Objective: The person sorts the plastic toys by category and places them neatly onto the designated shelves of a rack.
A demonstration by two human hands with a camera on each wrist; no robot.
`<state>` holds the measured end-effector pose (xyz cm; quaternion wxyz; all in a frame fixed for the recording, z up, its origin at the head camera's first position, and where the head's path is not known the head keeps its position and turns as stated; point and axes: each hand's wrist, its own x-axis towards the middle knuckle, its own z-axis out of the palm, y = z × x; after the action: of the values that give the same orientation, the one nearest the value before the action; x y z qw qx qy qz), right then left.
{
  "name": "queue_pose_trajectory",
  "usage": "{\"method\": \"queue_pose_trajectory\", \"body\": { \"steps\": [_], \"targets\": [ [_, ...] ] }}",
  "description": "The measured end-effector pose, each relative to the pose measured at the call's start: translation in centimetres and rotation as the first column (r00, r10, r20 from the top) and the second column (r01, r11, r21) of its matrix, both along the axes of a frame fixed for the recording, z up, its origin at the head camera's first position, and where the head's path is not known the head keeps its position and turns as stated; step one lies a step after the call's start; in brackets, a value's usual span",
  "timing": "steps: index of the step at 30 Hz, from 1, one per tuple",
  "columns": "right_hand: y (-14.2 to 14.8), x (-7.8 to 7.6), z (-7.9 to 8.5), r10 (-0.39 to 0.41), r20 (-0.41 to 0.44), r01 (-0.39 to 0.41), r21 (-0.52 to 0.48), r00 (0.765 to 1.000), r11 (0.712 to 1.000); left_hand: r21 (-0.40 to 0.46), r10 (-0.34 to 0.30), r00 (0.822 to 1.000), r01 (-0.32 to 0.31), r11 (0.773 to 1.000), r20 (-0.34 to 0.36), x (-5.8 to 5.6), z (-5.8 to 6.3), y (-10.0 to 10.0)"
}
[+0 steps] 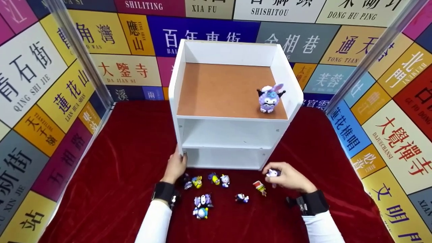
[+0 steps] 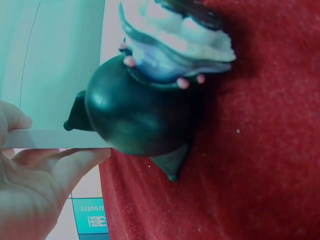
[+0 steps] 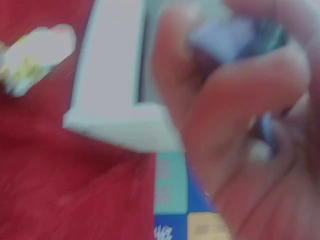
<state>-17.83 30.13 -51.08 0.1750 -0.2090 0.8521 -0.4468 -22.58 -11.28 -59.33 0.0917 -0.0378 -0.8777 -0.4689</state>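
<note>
A small white shelf unit [image 1: 226, 142] with a brown top board stands at the back. My left hand [image 1: 175, 166] grips the lower front edge of its left side panel [image 2: 55, 138], thumb on one face and fingers on the other. Just right of that hand lies a figurine with a round black hood [image 2: 142, 112]. Near the unit's lower right front corner, my right hand [image 1: 289, 177] holds a small purple-and-white figurine [image 1: 272, 173] between thumb and fingers. In the right wrist view its purple part [image 3: 225, 40] is blurred and mostly covered by the fingers.
A purple eared figurine [image 1: 269, 99] stands on the top board, at right. Several figurines lie on the red cloth [image 1: 229, 222] before the unit, among them a yellow one [image 1: 197, 182], a red-and-yellow one [image 1: 259, 187] and a black-and-white one [image 1: 241, 198]. Printed panels [image 1: 290, 30] surround the area.
</note>
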Motion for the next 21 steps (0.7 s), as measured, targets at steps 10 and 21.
{"method": "queue_pose_trajectory", "body": {
  "steps": [10,21],
  "targets": [
    [-2.0,0.8,4.4,0.108,-0.148,-0.146,-0.273,0.983,0.951,0.002,-0.009,1.0,0.009,1.0,0.03,-0.2,-0.2,0.0],
    [-2.5,0.7,5.4,0.139,-0.211,-0.222,-0.447,0.968,0.867,-0.023,0.02,1.0,-0.02,1.0,-0.008,0.1,0.0,0.1]
  ]
}}
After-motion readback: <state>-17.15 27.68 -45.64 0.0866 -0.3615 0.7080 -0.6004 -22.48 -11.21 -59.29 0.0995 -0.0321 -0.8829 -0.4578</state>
